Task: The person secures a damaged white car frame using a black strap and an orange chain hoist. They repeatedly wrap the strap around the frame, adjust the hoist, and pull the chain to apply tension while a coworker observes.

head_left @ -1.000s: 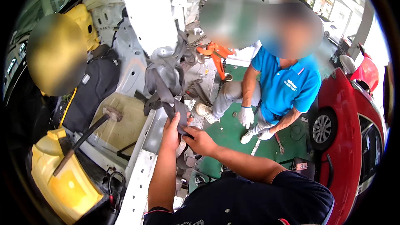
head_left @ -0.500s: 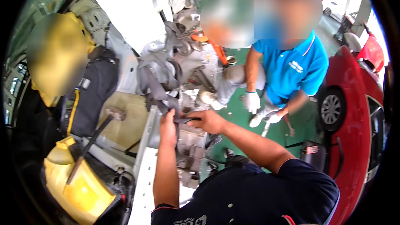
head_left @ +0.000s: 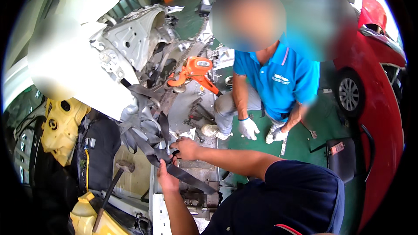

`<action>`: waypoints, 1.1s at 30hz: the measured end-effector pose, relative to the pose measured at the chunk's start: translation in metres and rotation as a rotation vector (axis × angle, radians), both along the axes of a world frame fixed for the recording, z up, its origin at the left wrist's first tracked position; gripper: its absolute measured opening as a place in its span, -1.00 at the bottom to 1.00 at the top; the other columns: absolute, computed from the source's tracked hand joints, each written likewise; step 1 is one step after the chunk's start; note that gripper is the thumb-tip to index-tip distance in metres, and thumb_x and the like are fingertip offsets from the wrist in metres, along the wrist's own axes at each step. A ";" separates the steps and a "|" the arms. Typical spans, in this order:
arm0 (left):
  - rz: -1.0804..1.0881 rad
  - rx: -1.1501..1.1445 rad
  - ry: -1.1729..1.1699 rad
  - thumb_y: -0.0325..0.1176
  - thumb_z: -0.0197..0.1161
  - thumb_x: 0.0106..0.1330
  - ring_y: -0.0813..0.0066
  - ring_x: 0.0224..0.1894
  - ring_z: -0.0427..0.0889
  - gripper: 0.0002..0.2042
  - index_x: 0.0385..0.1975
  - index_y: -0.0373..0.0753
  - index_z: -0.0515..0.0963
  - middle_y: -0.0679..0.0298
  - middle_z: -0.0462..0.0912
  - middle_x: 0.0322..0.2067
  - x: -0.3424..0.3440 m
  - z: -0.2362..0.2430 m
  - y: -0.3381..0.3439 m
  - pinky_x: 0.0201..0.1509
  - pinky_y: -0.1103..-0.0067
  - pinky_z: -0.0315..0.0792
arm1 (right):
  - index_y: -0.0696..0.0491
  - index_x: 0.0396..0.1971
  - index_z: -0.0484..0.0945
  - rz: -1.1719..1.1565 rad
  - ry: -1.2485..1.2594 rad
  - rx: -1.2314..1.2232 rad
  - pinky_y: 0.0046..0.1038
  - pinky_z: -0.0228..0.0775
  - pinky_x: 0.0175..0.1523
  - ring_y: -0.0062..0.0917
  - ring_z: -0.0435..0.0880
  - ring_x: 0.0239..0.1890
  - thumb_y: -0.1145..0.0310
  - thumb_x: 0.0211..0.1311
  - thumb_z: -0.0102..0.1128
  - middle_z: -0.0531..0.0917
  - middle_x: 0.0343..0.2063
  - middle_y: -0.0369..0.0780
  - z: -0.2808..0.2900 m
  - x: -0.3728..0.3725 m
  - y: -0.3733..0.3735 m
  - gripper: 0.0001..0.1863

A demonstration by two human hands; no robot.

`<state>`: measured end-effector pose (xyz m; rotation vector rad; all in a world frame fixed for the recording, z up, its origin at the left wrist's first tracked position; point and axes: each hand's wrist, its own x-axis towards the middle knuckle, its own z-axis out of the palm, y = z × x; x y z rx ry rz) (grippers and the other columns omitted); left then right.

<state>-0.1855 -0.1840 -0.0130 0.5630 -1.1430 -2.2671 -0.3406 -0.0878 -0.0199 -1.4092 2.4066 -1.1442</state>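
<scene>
- Vs. a sec ago: view swings up and in closer; white car body shell (head_left: 130,43) now fills the upper left, both hands sit lower in frame but on the same spot.
- Grey strap (head_left: 150,137) hangs in a tangle off the shell edge, runs down through both hands, loose tail (head_left: 191,180) lies across the metal sill (head_left: 196,169) below.
- Left hand (head_left: 166,177) clenched around the strap from underneath, same hold as half a sec back.
- Right hand (head_left: 186,148) clamps fingers on the strap just above the left; arm stretched out across the frame.
- Meaning, my read: grip unchanged, strap not freed yet, work stuck at the knot/wrap stage.
- Orange chain hoist (head_left: 194,72) hangs behind the strap, w/ chain going up.
- Hammer (head_left: 114,187) leans in the floor pan, head up, untouched.
- Co-worker in blue shirt (head_left: 278,82) squats across, white gloves (head_left: 249,127), hands off the strap.
- Red car (head_left: 379,104) at right.
- Containers: none proper; floor pan (head_left: 135,178) acts as a tray, holds just the hammer. Yellow part (head_left: 61,126) at left, contents can't tell.
</scene>
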 end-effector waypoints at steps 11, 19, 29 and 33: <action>0.158 -0.381 -0.360 -0.13 0.17 0.53 0.62 -0.08 0.55 -0.60 0.07 -0.39 0.58 0.32 0.66 -0.07 -0.003 0.020 0.022 0.03 0.61 0.43 | -0.37 0.20 0.54 0.302 0.307 0.159 -0.19 0.59 -0.13 -0.21 0.73 -0.14 0.21 0.21 0.22 0.65 -0.11 -0.08 0.079 0.005 0.010 -0.49; 0.395 -0.262 0.032 -0.51 0.27 0.35 0.47 -0.24 0.66 -0.91 -0.22 -0.35 0.62 0.24 0.70 -0.24 -0.008 0.027 -0.003 -0.08 0.51 0.52 | 0.19 -0.02 0.55 0.373 0.154 0.283 -0.07 0.57 -0.14 -0.05 0.76 -0.22 -0.13 0.31 -0.01 0.75 -0.32 0.01 0.096 0.008 0.005 -0.37; 0.308 -0.289 0.119 -0.62 0.18 0.11 0.29 0.06 0.57 -0.42 0.23 -0.42 0.30 0.06 0.52 0.07 -0.033 0.024 0.013 0.20 0.39 0.48 | 0.22 -0.33 0.71 0.180 -0.285 0.108 -0.23 0.61 -0.24 -0.20 0.75 -0.49 -0.43 0.30 -0.10 0.71 -0.48 0.03 0.079 0.007 -0.010 -0.13; 0.188 -0.477 0.124 -0.55 0.13 0.08 0.32 0.05 0.54 -0.42 0.20 -0.42 0.28 0.09 0.49 0.03 -0.030 0.023 0.003 0.19 0.44 0.45 | 0.33 -0.30 0.67 0.228 -0.710 0.097 -0.29 0.60 -0.54 -0.23 0.75 -0.50 -0.28 0.09 0.34 0.70 -0.40 -0.04 0.078 -0.009 -0.011 -0.22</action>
